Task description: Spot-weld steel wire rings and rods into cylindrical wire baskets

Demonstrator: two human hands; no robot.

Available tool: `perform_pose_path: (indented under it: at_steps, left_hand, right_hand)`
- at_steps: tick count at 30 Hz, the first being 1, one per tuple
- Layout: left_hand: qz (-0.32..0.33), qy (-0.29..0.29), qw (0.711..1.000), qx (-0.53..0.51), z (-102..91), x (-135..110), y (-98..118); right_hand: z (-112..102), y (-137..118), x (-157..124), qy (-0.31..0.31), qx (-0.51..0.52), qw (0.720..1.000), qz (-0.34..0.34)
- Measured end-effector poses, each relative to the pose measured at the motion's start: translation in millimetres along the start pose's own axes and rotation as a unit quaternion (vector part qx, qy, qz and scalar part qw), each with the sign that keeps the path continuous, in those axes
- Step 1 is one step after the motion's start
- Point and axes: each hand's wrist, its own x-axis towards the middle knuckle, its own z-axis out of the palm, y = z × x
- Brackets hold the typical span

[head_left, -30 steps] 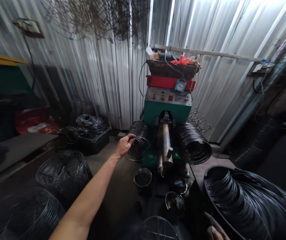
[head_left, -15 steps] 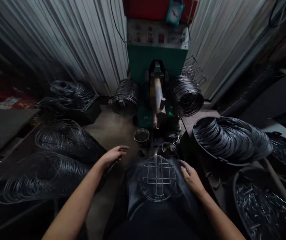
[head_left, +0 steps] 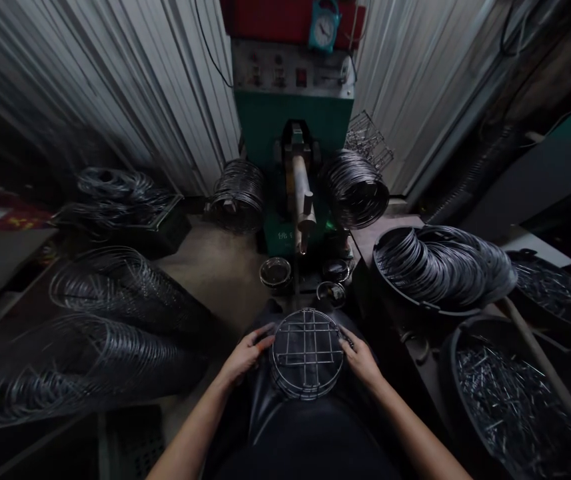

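A round wire grid basket (head_left: 306,351) lies on my lap, its mesh face turned up. My left hand (head_left: 246,355) rests against the basket's left rim with fingers curled around it. My right hand (head_left: 360,357) holds the right rim the same way. In front of my knees stands a green machine (head_left: 291,127) with a long metal arm (head_left: 299,193) pointing toward me. A coil of dark wire rings (head_left: 238,193) hangs on its left side and another coil (head_left: 356,189) on its right.
Long stacks of wire rings (head_left: 115,283) lie on the floor at left. A black tub of rings (head_left: 440,267) and a tub of short wire pieces (head_left: 515,400) stand at right. Small round tins (head_left: 275,272) sit below the machine. Corrugated metal walls (head_left: 155,87) close in behind.
My left hand came back from the coil on the machine's left side to the basket's left rim. My right hand closed in on the right rim. The view tilted down.
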Motion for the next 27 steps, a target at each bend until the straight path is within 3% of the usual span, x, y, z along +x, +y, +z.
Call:
perform_pose_path:
  at_steps: [6, 13, 18, 23, 27]
  left_hand:
    - [0.048, -0.036, 0.998, -0.009, 5.6, 9, -8]
    - [0.106, 0.007, 0.977, 0.183, 2.1, 12, -13]
    - [0.111, 0.011, 0.960, 0.258, 4.5, 15, -12]
    - [0.101, -0.031, 0.962, 0.251, -5.0, 13, -9]
    - [0.074, -0.137, 0.965, 0.212, -21.9, 4, -4]
  right_hand:
    - [0, -1, -6, 0.021, 0.022, 0.999, -0.019]
    - [-2, -4, -8, 0.006, -0.008, 1.000, -0.023]
    - [-3, -7, -3, 0.003, -0.012, 1.000, -0.027]
    - [-5, -2, -4, -0.006, 0.000, 1.000, -0.013]
    - [-10, 0, -9, -0.020, 0.036, 0.999, 0.016]
